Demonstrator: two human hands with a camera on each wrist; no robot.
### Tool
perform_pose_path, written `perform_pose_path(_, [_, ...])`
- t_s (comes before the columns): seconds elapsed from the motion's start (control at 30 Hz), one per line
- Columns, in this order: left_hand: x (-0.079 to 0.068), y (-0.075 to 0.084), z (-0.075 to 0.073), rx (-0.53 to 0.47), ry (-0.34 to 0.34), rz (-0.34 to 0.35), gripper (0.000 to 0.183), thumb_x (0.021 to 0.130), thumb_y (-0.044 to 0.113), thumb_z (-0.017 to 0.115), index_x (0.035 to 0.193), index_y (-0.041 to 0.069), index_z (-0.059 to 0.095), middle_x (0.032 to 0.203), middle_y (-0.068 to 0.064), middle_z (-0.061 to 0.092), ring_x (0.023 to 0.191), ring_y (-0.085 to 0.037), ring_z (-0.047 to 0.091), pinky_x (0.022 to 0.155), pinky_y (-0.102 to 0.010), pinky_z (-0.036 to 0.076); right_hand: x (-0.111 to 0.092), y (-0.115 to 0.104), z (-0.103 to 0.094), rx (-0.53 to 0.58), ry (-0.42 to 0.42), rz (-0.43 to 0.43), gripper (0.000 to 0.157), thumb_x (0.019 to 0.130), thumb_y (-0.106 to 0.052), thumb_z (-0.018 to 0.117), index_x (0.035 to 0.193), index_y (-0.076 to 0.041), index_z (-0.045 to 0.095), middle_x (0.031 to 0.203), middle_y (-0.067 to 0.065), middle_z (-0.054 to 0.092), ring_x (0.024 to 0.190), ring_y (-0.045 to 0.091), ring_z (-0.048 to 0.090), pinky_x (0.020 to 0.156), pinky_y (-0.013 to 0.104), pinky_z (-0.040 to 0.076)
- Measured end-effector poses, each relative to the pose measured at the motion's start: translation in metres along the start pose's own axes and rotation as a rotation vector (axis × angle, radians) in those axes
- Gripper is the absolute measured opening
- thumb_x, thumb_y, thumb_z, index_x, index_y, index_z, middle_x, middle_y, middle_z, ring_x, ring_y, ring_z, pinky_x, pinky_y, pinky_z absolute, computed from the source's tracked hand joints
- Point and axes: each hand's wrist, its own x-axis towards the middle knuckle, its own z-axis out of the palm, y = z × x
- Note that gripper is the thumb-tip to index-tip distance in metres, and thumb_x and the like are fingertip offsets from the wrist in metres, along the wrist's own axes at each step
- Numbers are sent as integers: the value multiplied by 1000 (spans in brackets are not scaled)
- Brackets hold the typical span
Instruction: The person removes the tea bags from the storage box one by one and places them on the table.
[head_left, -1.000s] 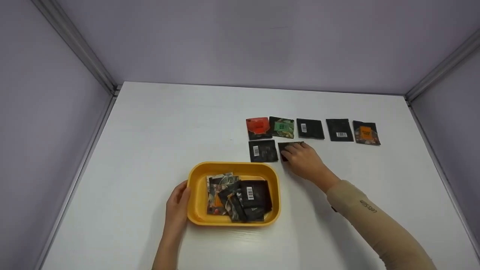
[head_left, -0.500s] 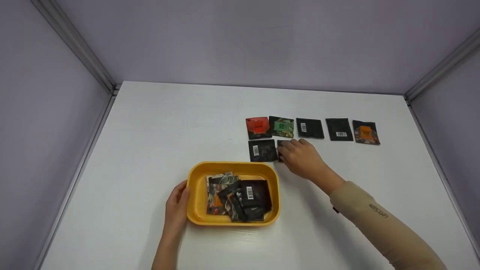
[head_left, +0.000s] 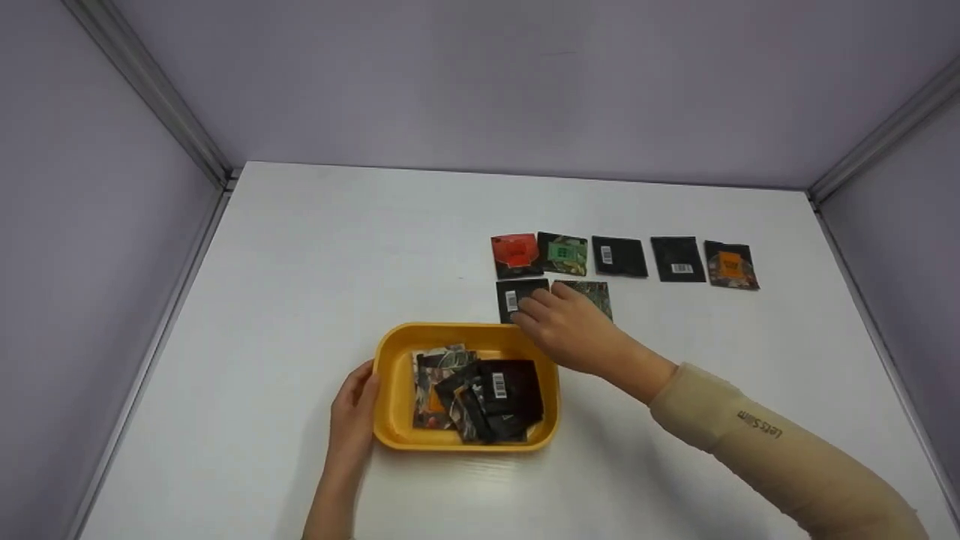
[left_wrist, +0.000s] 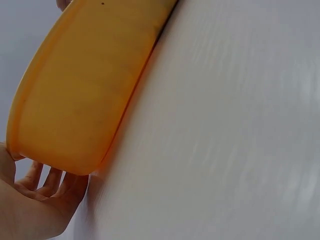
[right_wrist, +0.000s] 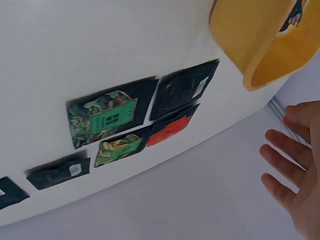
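A yellow plastic bin (head_left: 465, 448) sits at the front middle of the table, with several flat sachets (head_left: 512, 386) heaped inside. My left hand (head_left: 352, 412) holds the bin's left end; in the left wrist view, its fingers (left_wrist: 50, 182) lie against the end wall. My right hand (head_left: 574, 330) hovers over the bin's back right corner, its fingers loosely bent and holding nothing in the right wrist view. Partly behind it in the head view are a green-labelled sachet (right_wrist: 112, 115) and a black sachet with a barcode (right_wrist: 182, 90), lying flat side by side.
Further back is a row of sachets: a red one (head_left: 517, 255), a green-labelled one (head_left: 562, 253), two black ones with barcodes (head_left: 619, 256) and an orange-labelled one (head_left: 731, 265) at the right. Pale walls (head_left: 502, 90) border the white table (head_left: 337, 240).
My right hand has let go of the green-labelled sachet in the front row and moved left toward the bin, so more of that sachet shows. The left hand and bin stay still.
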Motion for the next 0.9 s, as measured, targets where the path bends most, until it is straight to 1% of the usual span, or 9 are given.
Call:
perform_pose_path(0.13, [1, -1, -1, 14, 2, -5, 51, 105, 38, 47, 145, 6, 47, 142, -13, 51, 124, -24, 51, 100, -32, 46, 9, -12, -5, -5, -43, -78, 18, 92, -15, 70, 109, -9, 70, 103, 5, 70, 93, 23, 63, 85, 36, 54])
perform_pose_path(0.3, [1, 0, -3, 17, 0, -23, 52, 105, 41, 47, 146, 8, 46, 144, -11, 50, 125, -23, 51, 102, -35, 45, 22, -26, -8, -45, -64, -173, 12, 98, -19, 62, 104, -11, 69, 97, 2, 69, 86, 19, 61, 81, 33, 53])
perform_pose_path(0.4, [2, 0, -3, 15, -2, -31, 52, 105, 41, 47, 146, 9, 46, 144, -10, 49, 125, -23, 51, 101, -34, 45, 30, -35, -8, -79, -93, -236, 12, 98, -18, 61, 105, -13, 69, 97, 1, 69, 88, 18, 61, 83, 33, 53])
perform_pose_path(0.47, [2, 0, -3, 14, -6, -32, 52, 105, 41, 47, 146, 9, 46, 144, -10, 49, 124, -22, 51, 100, -31, 46, 34, -39, -8, -93, -129, -274, 13, 97, -17, 62, 108, -15, 70, 99, 0, 68, 91, 18, 60, 85, 33, 52])
perform_pose_path(0.53, [2, 0, -3, 11, -8, -23, 52, 105, 39, 47, 146, 8, 46, 143, -11, 50, 124, -23, 52, 98, -28, 46, 37, -44, -8, -117, -156, -309, 12, 98, -17, 63, 108, -17, 70, 99, -1, 67, 90, 17, 60, 84, 32, 51])
perform_pose_path(0.7, [1, 0, -3, 1, -15, 2, 50, 106, 34, 46, 147, 4, 44, 143, -15, 50, 123, -26, 52, 93, -22, 47, 42, -52, -3, -159, -243, -352, 12, 99, -21, 61, 107, -20, 70, 100, -4, 67, 89, 16, 59, 79, 31, 48])
perform_pose_path(0.83, [0, 1, -2, 2, -16, -5, 51, 106, 34, 45, 148, 4, 43, 144, -16, 49, 124, -27, 51, 94, -24, 48, 44, -58, 4, -153, -340, -352, 14, 99, -23, 62, 111, -21, 69, 108, -5, 68, 96, 15, 59, 80, 31, 47])
perform_pose_path(0.9, [0, 1, -1, 8, -17, -10, 52, 106, 36, 45, 148, 4, 42, 145, -16, 48, 125, -27, 51, 96, -25, 48, 44, -60, 8, -148, -369, -341, 15, 100, -23, 62, 113, -21, 68, 112, -5, 68, 99, 14, 59, 81, 31, 47])
